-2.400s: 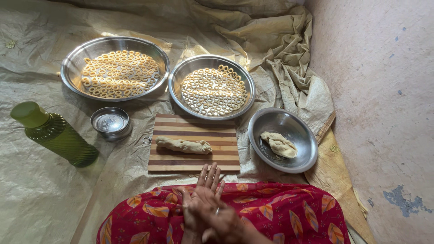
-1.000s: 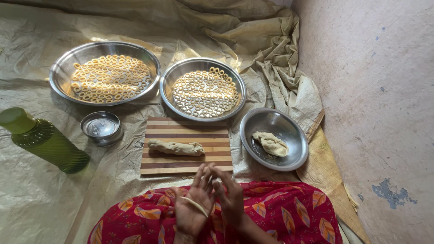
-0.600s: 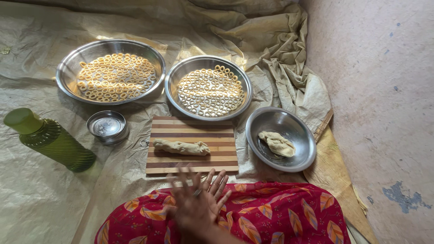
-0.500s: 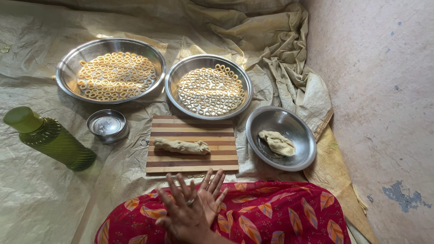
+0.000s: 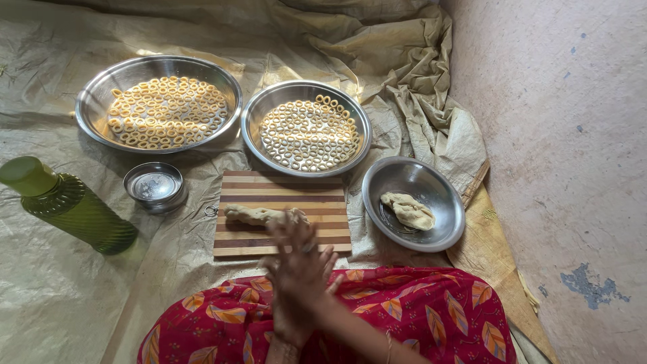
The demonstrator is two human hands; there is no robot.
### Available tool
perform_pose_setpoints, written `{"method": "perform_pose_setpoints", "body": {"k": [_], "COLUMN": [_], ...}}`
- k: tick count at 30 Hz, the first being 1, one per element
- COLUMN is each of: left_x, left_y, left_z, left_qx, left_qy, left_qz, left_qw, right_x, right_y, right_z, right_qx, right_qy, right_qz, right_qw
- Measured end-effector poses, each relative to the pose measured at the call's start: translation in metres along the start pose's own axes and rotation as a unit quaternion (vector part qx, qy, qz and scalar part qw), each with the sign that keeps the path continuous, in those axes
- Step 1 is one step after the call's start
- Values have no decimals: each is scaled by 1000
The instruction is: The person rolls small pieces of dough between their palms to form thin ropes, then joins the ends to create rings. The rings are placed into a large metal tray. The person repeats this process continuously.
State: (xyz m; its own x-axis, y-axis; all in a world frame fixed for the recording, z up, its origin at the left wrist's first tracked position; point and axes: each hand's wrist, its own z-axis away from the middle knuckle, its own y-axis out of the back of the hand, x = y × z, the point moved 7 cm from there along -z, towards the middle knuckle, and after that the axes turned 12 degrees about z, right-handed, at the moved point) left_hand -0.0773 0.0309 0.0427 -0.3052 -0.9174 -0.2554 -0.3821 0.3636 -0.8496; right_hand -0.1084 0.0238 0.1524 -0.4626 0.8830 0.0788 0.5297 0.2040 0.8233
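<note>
My left hand (image 5: 286, 313) and my right hand (image 5: 300, 253) are pressed palm to palm over my lap, fingers spread and blurred with motion. Anything between the palms is hidden. They hover at the near edge of a striped wooden board (image 5: 296, 195), on which a roll of dough (image 5: 256, 215) lies. A steel bowl (image 5: 431, 239) to the right of the board holds a lump of dough (image 5: 408, 210). Beyond the board are two steel trays filled with small dough rings, one at the left (image 5: 91, 101) and one in the middle (image 5: 253, 118).
A green bottle (image 5: 74, 209) lies on the sheet at the left, with a small steel cup (image 5: 155, 185) next to it. A tiny metal ring (image 5: 211, 210) lies beside the board. Crumpled cloth (image 5: 418, 87) bunches against the plaster wall (image 5: 559, 135) on the right.
My hands have kept rubbing against each other, sliding forward from my lap toward the board's near edge. The dough, trays and bowl have not moved.
</note>
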Motion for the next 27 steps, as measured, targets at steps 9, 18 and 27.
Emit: {"method": "perform_pose_setpoints", "body": {"k": [9,18,27], "left_x": [10,9,11], "left_y": [2,-38,-39], "left_z": [-4,-18,-22], "left_qx": [193,106,-4], "left_qy": [-57,-60,-99], "left_qz": [-224,34,-9], "left_qw": [953,992,995], "right_x": [-1,29,-3], "right_y": [-42,14,26], "right_z": [37,29,109], "right_qx": [-318,-72,-65], "right_qy": [-154,-43,96], "right_qz": [-146,-305,-196], "right_qw": [924,949,974]}}
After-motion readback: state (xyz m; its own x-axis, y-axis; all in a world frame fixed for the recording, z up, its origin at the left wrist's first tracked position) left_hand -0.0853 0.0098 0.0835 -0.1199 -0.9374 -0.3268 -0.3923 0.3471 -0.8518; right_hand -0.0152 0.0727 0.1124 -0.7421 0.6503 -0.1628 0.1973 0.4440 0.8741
